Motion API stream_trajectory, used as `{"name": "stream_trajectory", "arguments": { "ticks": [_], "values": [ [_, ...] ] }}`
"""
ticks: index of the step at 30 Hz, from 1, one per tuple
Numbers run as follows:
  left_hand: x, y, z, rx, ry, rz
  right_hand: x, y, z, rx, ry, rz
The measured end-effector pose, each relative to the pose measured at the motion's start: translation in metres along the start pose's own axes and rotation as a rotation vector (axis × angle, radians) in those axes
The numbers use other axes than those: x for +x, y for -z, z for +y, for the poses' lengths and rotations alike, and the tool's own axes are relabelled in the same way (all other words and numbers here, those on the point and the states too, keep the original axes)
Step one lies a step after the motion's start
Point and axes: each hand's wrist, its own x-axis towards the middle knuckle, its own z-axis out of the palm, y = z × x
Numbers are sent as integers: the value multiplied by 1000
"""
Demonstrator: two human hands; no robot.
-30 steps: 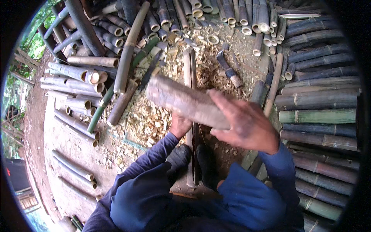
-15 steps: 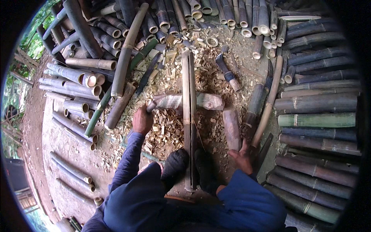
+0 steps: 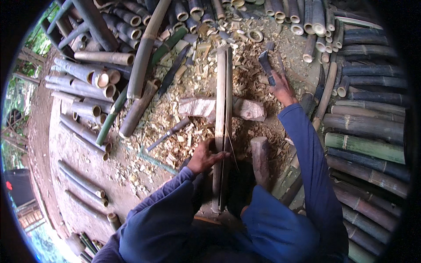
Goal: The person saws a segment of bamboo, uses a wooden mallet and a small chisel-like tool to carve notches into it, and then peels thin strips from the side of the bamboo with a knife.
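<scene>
A long split bamboo strip [image 3: 222, 109] runs away from me down the middle, resting across a pale wooden block [image 3: 197, 106]. My left hand [image 3: 205, 156] grips the strip's near part from the left. My right hand [image 3: 282, 89] is stretched far forward to the right, its fingers closed on the dark handle of a chopping blade [image 3: 265, 65] lying on the shavings. A short wooden billet [image 3: 261, 157] lies on the ground just right of the strip, near my knees.
A thin metal tool [image 3: 169, 133] lies on the chips left of the strip. Bamboo poles are stacked at the right [image 3: 366, 147], along the top [image 3: 307, 17] and at the left [image 3: 83, 79]. Shavings cover the ground.
My right hand set the wooden billet down beside the strip, then reached forward to the chopping blade. My left hand moved from the block back to the strip's near part.
</scene>
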Motion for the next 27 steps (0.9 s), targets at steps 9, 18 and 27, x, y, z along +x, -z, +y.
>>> {"name": "stream_trajectory", "arguments": {
  "ticks": [9, 18, 27],
  "values": [
    [31, 12, 16, 477, -132, 232, -106, 46, -82, 1781, -513, -46],
    [42, 5, 14, 541, -115, 149, -218, 64, -175, 1722, -498, -156],
    [36, -7, 18, 524, -174, 241, -245, 59, -198, 1674, -610, -485]
  ]
}}
